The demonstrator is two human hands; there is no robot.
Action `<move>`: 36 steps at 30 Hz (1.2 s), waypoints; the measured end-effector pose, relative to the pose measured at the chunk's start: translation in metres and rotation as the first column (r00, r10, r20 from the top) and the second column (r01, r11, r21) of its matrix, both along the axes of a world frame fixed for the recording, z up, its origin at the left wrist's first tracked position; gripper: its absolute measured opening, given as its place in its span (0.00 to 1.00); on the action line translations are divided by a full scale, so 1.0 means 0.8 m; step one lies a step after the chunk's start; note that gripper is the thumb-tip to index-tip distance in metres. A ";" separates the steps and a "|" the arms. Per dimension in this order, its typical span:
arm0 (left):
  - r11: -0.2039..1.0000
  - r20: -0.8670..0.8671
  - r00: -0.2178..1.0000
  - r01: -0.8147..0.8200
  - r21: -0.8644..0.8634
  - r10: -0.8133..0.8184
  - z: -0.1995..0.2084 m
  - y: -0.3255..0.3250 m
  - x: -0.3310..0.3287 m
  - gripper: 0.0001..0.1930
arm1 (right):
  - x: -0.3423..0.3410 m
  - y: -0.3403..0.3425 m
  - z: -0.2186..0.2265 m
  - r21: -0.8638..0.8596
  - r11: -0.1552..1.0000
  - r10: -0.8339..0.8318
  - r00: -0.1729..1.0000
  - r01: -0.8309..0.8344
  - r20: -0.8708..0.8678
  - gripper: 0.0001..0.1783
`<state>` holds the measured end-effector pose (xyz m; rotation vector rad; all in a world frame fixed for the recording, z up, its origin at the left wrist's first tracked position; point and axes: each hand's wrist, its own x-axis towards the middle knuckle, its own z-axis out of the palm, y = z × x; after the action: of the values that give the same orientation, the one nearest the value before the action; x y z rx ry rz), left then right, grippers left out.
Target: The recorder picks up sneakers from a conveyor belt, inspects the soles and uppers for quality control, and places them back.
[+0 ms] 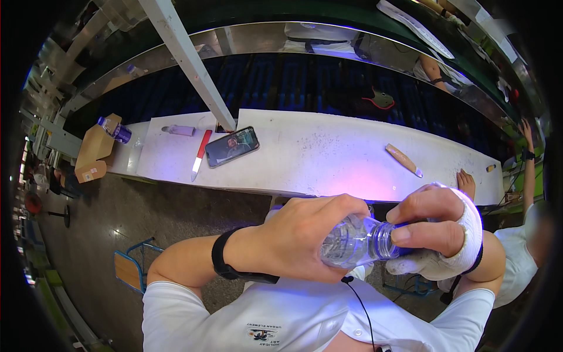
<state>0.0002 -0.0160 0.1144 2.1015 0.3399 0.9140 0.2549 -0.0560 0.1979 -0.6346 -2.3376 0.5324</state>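
In front of my chest, my left hand (pixel 302 234) is wrapped round a clear plastic bottle (pixel 346 242) that lies tilted on its side, its neck pointing right. At the bottle's mouth, the thumb and fingers of my right hand (pixel 440 229) are closed on a bluish bottle cap (pixel 402 252), mostly hidden by them. A white glove (pixel 471 232) covers part of my right hand, with the thumb and a finger bare. Whether the cap sits on the thread or is off it, I cannot tell.
Beyond my hands runs a white worktop (pixel 287 158) with a phone (pixel 233 146), a red-handled knife (pixel 202 154) and a wooden-handled knife (pixel 403 160). A cardboard box (pixel 94 146) and purple-labelled bottle (pixel 114 129) stand left. Another person's hand (pixel 466 185) rests at right. Behind is a dark conveyor (pixel 281 82).
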 end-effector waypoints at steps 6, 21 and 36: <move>0.897 -0.092 0.925 0.327 -0.297 -0.368 0.005 0.015 -0.019 0.36 | -0.004 0.004 -0.003 0.115 0.978 0.175 0.984 -0.172 -0.017 0.24; 0.786 -0.193 0.812 0.428 -0.446 -0.551 -0.006 0.018 -0.009 0.34 | -0.004 -0.020 0.027 0.179 0.943 0.198 0.905 -0.281 0.377 0.22; 0.986 -0.225 0.963 0.123 -0.117 -0.147 -0.011 0.006 0.006 0.31 | -0.005 0.020 0.002 0.213 0.966 0.038 0.896 -0.146 0.443 0.27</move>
<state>0.0052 -0.0108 0.1056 2.1123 0.3511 0.5592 0.2511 -0.0403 0.1999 -0.5718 -2.8108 0.1436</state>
